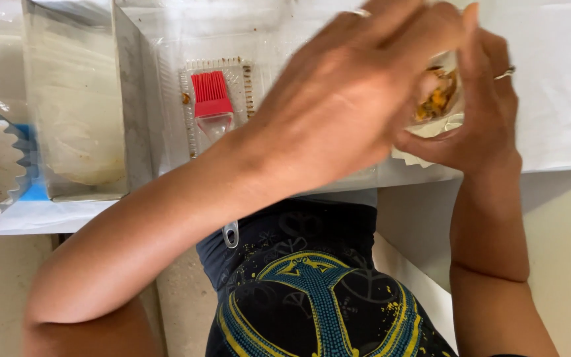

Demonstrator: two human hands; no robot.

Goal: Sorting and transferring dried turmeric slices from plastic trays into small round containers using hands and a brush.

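The right hand (477, 106) cupped a filled pastry (437, 96) above the white-covered table (563, 79), apparently steadying it, while the blurred left hand (351, 92) curled over its top, grip unclear, with a red silicone brush (211, 99) resting nearby on a clear tray (246, 73).

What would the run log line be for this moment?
left hand: over food piece | right hand: holds food piece | red brush: in clear tray
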